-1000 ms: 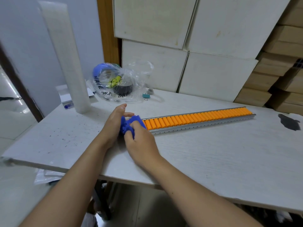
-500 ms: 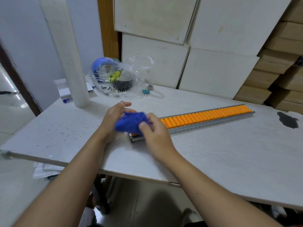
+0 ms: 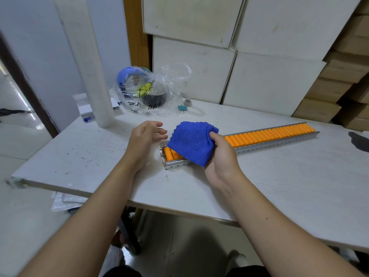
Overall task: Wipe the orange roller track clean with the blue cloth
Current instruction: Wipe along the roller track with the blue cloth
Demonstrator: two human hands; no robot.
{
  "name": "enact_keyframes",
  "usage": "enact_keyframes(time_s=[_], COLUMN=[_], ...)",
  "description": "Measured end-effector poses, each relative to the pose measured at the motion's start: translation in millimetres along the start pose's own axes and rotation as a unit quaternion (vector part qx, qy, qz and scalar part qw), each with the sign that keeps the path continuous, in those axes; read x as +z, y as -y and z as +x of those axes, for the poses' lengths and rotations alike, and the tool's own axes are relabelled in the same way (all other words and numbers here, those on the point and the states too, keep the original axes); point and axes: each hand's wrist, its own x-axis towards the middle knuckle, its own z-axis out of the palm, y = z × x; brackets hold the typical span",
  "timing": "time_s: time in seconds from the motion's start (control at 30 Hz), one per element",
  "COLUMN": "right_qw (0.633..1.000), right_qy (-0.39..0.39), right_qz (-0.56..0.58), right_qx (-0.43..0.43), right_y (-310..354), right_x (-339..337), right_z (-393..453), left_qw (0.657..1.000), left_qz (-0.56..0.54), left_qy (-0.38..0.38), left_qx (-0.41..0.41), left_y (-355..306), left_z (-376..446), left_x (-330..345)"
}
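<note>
The orange roller track, orange rollers in a silver metal rail, lies across the white table from the middle toward the far right. My right hand grips the blue cloth, which hangs spread open above the track's near left end and hides part of it. A few rollers show below the cloth's left corner. My left hand hovers just left of the cloth, fingers apart, holding nothing.
A tall white roll stands at the back left. A clear plastic bag with tape rolls sits behind the hands, a small binder clip beside it. White and brown boxes stack against the back. A dark patch marks the table's right edge.
The cloth was bunched between both hands at the track's left end. Now my left hand has let go and my right hand holds the cloth unfolded and lifted.
</note>
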Motion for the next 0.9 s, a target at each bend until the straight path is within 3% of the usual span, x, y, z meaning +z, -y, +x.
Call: enact_keyframes(time_s=[0.17,0.33,0.4,0.5,0.63,0.9], right_qw=[0.989,0.919,0.898,0.869,0.836,0.784], right_qy=[-0.045,-0.175,-0.215,-0.274,-0.319,-0.322], right_qz=[-0.096,-0.232,-0.255,-0.274,-0.314,-0.393], right_qx=[-0.103,-0.265,-0.288,-0.307,-0.318,-0.357], right_y=[17,68,87,105,117,121], right_x=[-14,-55,-80,-114,-144,-159], right_z=[4,27,40,60,79,95], left_qw=[0.994,0.982,0.957,0.896,0.898,0.914], left_qz=[0.094,0.152,0.238,0.396,0.385,0.356], left_qy=[0.051,0.115,0.165,0.183,0.176,0.175], left_qx=[0.014,0.010,0.010,0.084,0.123,0.086], left_y=[-1,-1,3,8,9,9], left_z=[-9,-17,-19,-19,-21,-24], left_x=[-2,5,5,8,10,4])
